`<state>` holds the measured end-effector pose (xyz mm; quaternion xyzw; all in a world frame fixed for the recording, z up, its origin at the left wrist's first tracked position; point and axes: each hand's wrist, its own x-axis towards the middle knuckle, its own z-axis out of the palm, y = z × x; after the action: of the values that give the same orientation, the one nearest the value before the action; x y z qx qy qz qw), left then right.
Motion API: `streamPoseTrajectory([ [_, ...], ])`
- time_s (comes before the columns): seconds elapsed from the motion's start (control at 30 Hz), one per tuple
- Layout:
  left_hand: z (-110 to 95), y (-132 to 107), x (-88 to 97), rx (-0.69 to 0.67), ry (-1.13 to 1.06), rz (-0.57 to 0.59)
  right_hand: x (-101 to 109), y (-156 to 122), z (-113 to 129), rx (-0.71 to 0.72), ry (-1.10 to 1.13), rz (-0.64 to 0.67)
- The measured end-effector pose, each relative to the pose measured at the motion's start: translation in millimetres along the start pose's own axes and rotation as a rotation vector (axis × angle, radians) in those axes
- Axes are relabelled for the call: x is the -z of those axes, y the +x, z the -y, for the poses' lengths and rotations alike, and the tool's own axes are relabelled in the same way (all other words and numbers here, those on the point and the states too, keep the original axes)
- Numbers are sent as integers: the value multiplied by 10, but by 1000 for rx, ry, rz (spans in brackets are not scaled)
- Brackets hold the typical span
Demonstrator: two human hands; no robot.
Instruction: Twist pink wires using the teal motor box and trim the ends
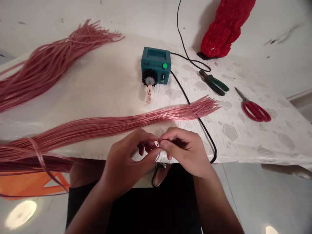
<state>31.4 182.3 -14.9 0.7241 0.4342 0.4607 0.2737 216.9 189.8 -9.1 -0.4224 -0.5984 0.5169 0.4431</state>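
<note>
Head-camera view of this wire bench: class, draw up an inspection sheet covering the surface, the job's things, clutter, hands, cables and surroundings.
Surface: white, mottled, plastic-covered table.
Job's things: thin wire strand between the fingertips; long pink wire bundle beside the hands; second bundle farther off.
Clutter: teal box with green button; green-handled pliers; red-handled scissors; red fuzzy object.
Grippers: left hand and right hand both pinch the strand.
Cables: black cable runs from the box to the table edge.
Surroundings: orange sheet below the table edge; glossy floor.
</note>
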Motion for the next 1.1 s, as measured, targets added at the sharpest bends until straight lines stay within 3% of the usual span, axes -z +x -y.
streamPoseTrajectory([
  [0.27,-22,-4,-47,-207,149,-123,7,23,31,-58,8,6],
  [0.5,-27,-20,-33,-292,100,-45,1,24,30,-95,11,-7],
  [0.67,-54,39,-33,-253,77,-61,0,21,34,-97,-8,1],
  [0.93,-42,149,100,-235,89,148,41,19,55,-68,-21,74],
  [1.1,-34,201,154,-260,63,189,46,7,51,-56,-40,82],
])
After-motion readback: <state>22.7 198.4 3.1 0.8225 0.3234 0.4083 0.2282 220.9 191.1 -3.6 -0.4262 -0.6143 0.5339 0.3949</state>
